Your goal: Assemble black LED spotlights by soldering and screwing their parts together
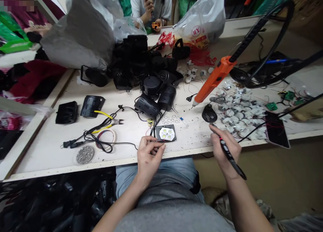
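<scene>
Seen from the head camera, the two hands (pixel 188 156) are apart, near the front edge of the surface (pixel 47 154). The left hand (pixel 148 158) pinches a thin wire (pixel 157 142) with its fingers. It is just beside a white LED board (pixel 166 133), which sits on a black square (pixel 164 132). The right hand (pixel 224 151) grips a black pen tool (pixel 229 154). The tool's tip points to the back, near a round black thing (pixel 209 113).

Behind the board, black lamp shells (pixel 147 105) stand in a heap in the middle of the surface. A big pile of small white parts (pixel 242 107) lies toward the right edge, and a long orange tool (pixel 214 78) lies by it. A phone (pixel 277 129) sits on the right of the front edge. Near the left edge are pliers (pixel 111 122) with yellow handles, black cords (pixel 98 137), and a round gray disc (pixel 85 154).

Past the back edge, another person (pixel 148 4) sits and holds a small orange thing (pixel 155 25). A white plastic bag (pixel 202 20) stands on the back of the surface.
</scene>
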The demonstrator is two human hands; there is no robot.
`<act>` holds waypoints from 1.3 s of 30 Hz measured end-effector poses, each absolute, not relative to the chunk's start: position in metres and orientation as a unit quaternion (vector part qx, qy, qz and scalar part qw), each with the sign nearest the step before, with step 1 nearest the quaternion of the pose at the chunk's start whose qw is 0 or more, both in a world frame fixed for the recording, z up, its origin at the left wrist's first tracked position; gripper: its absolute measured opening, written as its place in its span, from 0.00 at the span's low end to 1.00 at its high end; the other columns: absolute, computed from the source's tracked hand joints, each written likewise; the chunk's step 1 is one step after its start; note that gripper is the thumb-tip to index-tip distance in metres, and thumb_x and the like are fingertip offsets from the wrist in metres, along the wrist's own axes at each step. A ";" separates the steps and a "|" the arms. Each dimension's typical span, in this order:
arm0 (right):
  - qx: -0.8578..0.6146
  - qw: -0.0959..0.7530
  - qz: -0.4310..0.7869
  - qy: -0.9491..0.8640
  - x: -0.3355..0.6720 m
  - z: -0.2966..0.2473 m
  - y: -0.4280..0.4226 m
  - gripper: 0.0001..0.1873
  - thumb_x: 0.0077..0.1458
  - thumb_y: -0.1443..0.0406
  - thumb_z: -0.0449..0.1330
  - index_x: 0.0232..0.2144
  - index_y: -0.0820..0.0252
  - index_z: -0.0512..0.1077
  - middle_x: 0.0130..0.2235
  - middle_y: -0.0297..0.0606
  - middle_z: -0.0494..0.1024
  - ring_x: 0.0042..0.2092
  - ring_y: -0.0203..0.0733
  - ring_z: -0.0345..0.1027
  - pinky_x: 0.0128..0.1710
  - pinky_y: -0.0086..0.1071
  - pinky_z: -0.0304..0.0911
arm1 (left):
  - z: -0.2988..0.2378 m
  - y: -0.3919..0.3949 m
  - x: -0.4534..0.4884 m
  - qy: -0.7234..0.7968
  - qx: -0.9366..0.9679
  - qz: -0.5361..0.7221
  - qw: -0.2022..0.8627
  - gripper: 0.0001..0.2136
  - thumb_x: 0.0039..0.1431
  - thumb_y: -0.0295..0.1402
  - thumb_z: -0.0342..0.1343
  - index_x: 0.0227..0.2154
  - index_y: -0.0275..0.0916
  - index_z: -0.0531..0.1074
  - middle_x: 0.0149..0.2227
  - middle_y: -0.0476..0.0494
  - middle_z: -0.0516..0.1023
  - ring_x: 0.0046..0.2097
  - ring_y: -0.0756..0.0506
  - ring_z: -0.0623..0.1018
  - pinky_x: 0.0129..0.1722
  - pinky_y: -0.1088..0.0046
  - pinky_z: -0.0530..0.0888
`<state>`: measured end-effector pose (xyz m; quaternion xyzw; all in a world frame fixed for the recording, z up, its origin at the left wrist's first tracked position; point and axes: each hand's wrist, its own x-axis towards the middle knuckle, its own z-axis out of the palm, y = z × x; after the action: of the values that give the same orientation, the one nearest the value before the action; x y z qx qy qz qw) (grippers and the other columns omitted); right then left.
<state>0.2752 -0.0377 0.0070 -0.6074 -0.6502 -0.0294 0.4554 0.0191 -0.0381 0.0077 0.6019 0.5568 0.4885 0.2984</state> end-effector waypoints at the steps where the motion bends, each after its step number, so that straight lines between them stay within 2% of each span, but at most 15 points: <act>1: -0.618 0.454 -0.043 -0.640 0.282 0.006 -0.038 0.11 0.64 0.67 0.59 0.46 0.61 0.78 0.37 0.42 0.81 0.38 0.42 0.76 0.41 0.34 0.70 | 0.008 -0.038 0.019 0.553 0.601 0.493 0.299 0.04 0.57 0.31 0.63 0.29 0.41 0.82 0.36 0.47 0.73 0.29 0.55 0.73 0.26 0.81 0.73; 6: -0.624 0.437 -0.083 -0.642 0.300 0.001 -0.038 0.11 0.62 0.67 0.60 0.46 0.62 0.78 0.40 0.45 0.83 0.40 0.44 0.79 0.44 0.35 0.72 | 0.011 -0.037 0.021 0.538 0.602 0.500 0.312 0.04 0.58 0.30 0.63 0.28 0.41 0.81 0.31 0.50 0.73 0.26 0.56 0.71 0.24 0.83 0.70; 11: -0.622 0.413 -0.086 -0.659 0.302 -0.001 -0.036 0.10 0.63 0.67 0.59 0.45 0.60 0.78 0.38 0.43 0.83 0.37 0.43 0.79 0.42 0.34 0.72 | 0.012 -0.036 0.022 0.538 0.606 0.500 0.306 0.04 0.58 0.30 0.63 0.29 0.41 0.81 0.30 0.49 0.74 0.26 0.55 0.72 0.24 0.82 0.71; 25: -0.609 0.365 -0.110 -0.696 0.307 -0.004 -0.036 0.10 0.63 0.67 0.59 0.44 0.63 0.78 0.33 0.41 0.81 0.32 0.41 0.74 0.36 0.32 0.68 | 0.004 -0.035 0.025 0.548 0.599 0.498 0.304 0.05 0.58 0.31 0.63 0.28 0.40 0.80 0.32 0.48 0.74 0.26 0.55 0.72 0.24 0.82 0.72; 35: -0.645 0.421 -0.064 -0.634 0.295 0.009 -0.043 0.11 0.63 0.62 0.60 0.42 0.60 0.80 0.37 0.43 0.83 0.37 0.46 0.77 0.41 0.37 0.70 | -0.002 -0.037 0.027 0.580 0.590 0.471 0.306 0.06 0.59 0.32 0.61 0.28 0.38 0.79 0.36 0.46 0.73 0.28 0.54 0.71 0.26 0.78 0.73; 39: -0.636 0.455 -0.016 -0.623 0.272 0.027 -0.063 0.11 0.62 0.67 0.61 0.46 0.56 0.79 0.38 0.40 0.83 0.38 0.47 0.77 0.42 0.40 0.70 | -0.003 -0.038 0.029 0.591 0.588 0.464 0.300 0.06 0.60 0.32 0.60 0.29 0.37 0.77 0.38 0.46 0.73 0.26 0.55 0.71 0.28 0.77 0.73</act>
<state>0.2724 -0.0631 0.0268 -0.6361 -0.6227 -0.0161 0.4554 0.0294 -0.0382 -0.0031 0.5880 0.5909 0.4639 0.2998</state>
